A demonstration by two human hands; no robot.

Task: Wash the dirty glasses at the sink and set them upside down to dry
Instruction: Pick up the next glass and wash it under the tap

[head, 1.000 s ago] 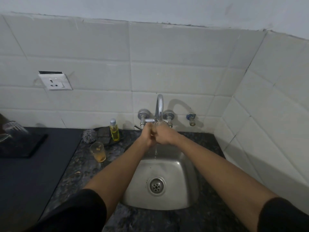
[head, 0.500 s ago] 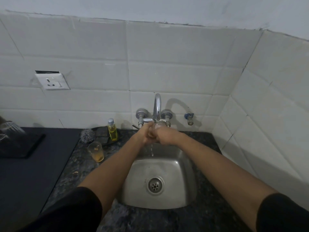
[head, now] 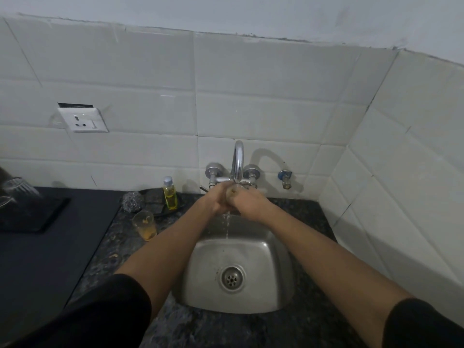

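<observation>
Under the chrome tap [head: 238,159], my left hand [head: 216,199] and my right hand [head: 248,202] close around a small clear glass [head: 232,192], mostly hidden between them. A thin stream of water [head: 227,224] runs down from my hands into the steel sink [head: 273,272]. A second glass [head: 145,225] with yellow residue stands upright on the counter left of the sink. Upside-down clear glasses [head: 18,187] sit on a dark tray [head: 37,217] at the far left.
A yellow soap bottle [head: 169,194], a steel scrubber [head: 132,201] and a dark sponge dish [head: 157,200] stand behind the dirty glass. White tiled walls [head: 376,197] close in behind and on the right. A wall socket [head: 82,119] is up left.
My hands stay under the tap around the glass, shifting slightly against each other. The view has tilted a little. Water keeps running into the sink.
</observation>
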